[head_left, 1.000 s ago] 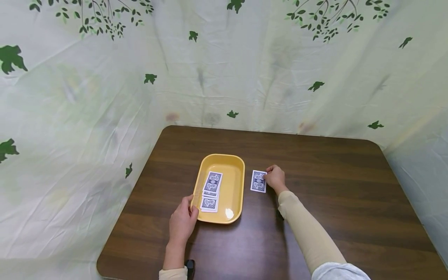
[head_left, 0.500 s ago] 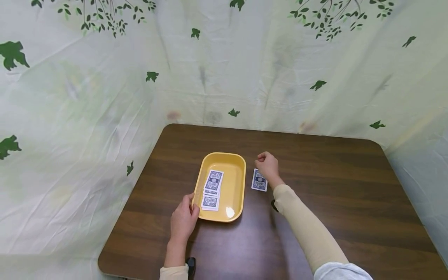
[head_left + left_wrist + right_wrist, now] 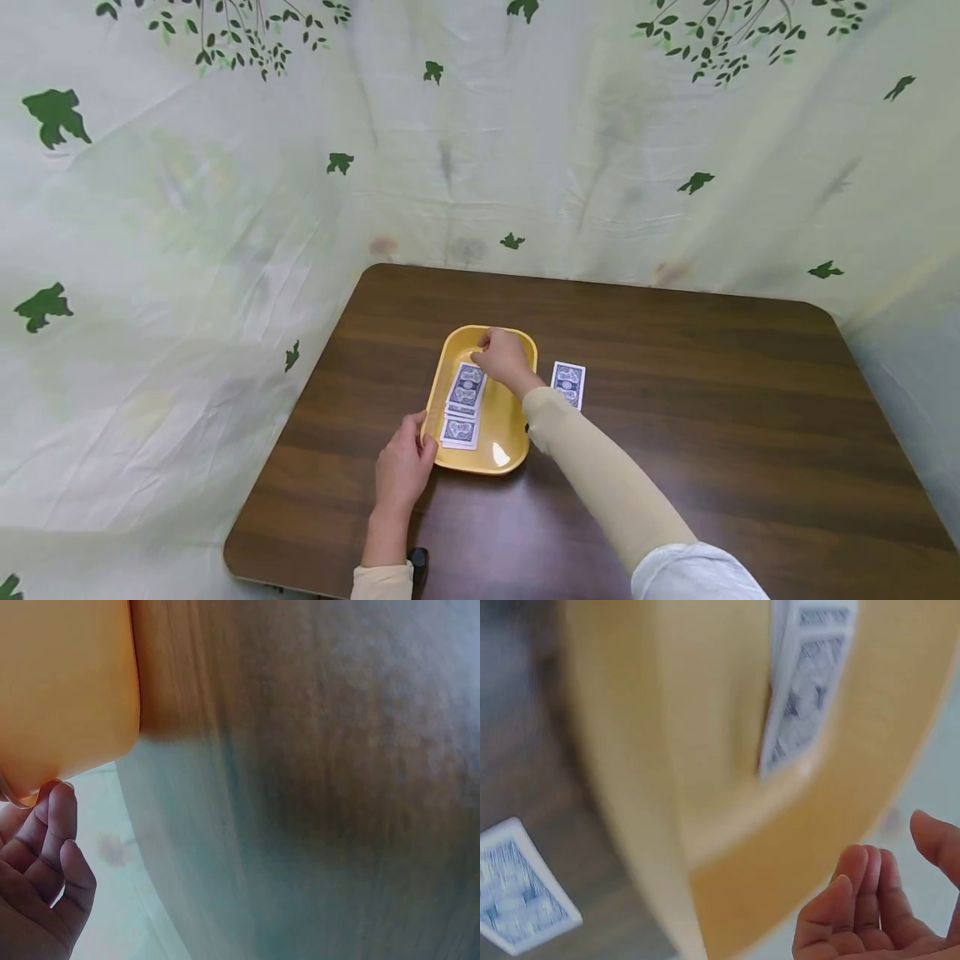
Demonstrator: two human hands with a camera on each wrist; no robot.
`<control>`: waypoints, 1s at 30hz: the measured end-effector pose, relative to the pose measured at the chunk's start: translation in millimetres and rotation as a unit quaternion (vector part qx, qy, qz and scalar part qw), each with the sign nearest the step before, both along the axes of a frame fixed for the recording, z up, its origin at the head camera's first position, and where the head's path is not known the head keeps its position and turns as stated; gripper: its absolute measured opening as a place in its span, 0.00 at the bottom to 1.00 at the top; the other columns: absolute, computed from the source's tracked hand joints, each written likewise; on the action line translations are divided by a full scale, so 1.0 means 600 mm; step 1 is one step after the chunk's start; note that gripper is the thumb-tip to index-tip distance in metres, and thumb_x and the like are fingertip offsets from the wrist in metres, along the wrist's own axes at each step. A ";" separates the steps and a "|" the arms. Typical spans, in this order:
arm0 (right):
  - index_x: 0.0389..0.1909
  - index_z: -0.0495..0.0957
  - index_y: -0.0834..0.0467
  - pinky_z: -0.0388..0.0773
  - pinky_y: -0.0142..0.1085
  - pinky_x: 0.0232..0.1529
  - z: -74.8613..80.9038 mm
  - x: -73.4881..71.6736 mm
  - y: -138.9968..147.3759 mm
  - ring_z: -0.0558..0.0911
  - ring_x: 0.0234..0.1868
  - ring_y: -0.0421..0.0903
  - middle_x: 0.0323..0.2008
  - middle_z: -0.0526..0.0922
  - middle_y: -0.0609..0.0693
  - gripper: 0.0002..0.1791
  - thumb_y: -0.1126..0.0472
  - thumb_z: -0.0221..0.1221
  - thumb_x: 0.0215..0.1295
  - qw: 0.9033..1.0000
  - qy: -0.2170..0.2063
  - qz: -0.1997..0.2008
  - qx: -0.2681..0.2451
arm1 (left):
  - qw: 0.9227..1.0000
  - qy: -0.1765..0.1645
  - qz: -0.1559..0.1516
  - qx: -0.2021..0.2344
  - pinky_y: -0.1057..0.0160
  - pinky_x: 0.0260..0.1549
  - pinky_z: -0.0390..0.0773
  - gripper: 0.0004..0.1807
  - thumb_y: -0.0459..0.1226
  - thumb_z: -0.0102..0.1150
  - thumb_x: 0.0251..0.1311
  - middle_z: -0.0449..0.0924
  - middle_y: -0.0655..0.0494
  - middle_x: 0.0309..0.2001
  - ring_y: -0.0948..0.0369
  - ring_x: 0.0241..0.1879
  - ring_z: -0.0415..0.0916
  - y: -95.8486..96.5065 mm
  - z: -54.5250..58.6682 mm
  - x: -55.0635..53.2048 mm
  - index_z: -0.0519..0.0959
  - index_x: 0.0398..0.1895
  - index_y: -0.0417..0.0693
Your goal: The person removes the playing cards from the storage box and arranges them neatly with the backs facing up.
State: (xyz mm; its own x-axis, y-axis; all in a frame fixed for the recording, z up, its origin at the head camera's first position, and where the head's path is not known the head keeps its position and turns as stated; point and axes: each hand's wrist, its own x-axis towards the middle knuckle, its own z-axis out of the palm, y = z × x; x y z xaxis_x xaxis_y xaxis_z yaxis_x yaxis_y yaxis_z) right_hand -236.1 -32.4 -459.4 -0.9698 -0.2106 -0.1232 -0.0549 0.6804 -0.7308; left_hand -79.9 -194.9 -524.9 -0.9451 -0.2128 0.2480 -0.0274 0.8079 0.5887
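Note:
A yellow tray (image 3: 501,429) sits left of the table's middle, with several blue-backed playing cards (image 3: 467,387) overlapping along its left side, face down. My left hand (image 3: 403,467) pinches the tray's near left rim; in the left wrist view, the fingertips (image 3: 66,789) meet the tray's edge (image 3: 67,682). My right hand (image 3: 504,357) reaches over the tray's far part, close beside the topmost card. In the right wrist view, its fingers (image 3: 891,892) are loosely bent, the thumb stands apart, and nothing shows between them. Another blue-backed card (image 3: 567,383) lies right of the tray, partly covered by the right forearm.
The brown wooden table (image 3: 712,400) has rounded corners and extends far to the right. Behind it and along the left hangs a pale curtain (image 3: 585,150) printed with green leaves. A dark band (image 3: 418,562) is on the left wrist.
My right hand has left the card on the table and moved left over the tray. The left hand keeps its hold on the rim. The head view has shifted slightly.

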 end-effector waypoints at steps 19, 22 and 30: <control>0.49 0.77 0.67 0.69 0.50 0.53 -0.058 0.009 -0.033 0.69 0.52 0.57 0.48 0.72 0.61 0.33 0.57 0.75 0.41 0.988 -0.060 -0.001 0.144 | 1.000 -0.002 0.000 -0.006 0.58 0.20 0.67 0.18 0.34 0.55 0.58 0.71 0.56 0.23 0.57 0.21 0.68 0.005 -0.003 -0.002 0.76 0.52 0.40; 0.56 0.73 0.67 0.68 0.52 0.56 -0.064 0.010 -0.035 0.66 0.56 0.59 0.52 0.70 0.63 0.40 0.59 0.76 0.38 0.987 -0.065 -0.001 0.148 | 1.000 -0.006 0.002 -0.005 0.59 0.20 0.67 0.18 0.34 0.55 0.58 0.70 0.56 0.22 0.57 0.20 0.68 0.003 -0.002 -0.001 0.76 0.53 0.40; 0.59 0.70 0.67 0.69 0.53 0.55 -0.071 0.010 -0.050 0.66 0.57 0.58 0.53 0.69 0.63 0.44 0.62 0.77 0.37 0.986 -0.055 -0.002 0.157 | 1.000 -0.023 0.007 -0.004 0.60 0.21 0.66 0.18 0.35 0.55 0.59 0.68 0.58 0.22 0.58 0.21 0.67 -0.003 0.002 0.002 0.76 0.54 0.40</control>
